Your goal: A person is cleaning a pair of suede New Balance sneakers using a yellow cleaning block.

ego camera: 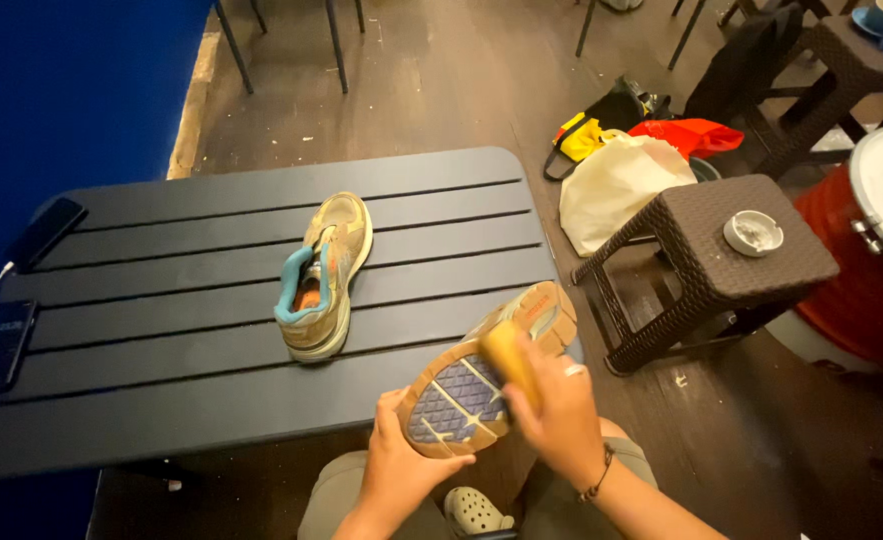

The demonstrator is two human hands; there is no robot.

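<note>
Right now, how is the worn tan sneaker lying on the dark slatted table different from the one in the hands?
The worn tan sneaker with the teal lining rests on the dark slatted table, opening up; the tan sneaker with the blue-grey sole is turned sole up. No hand touches the first; the left hand grips the second's heel while the right hand presses a yellow brush or sponge on its sole. Both look like one tan pair.
</note>
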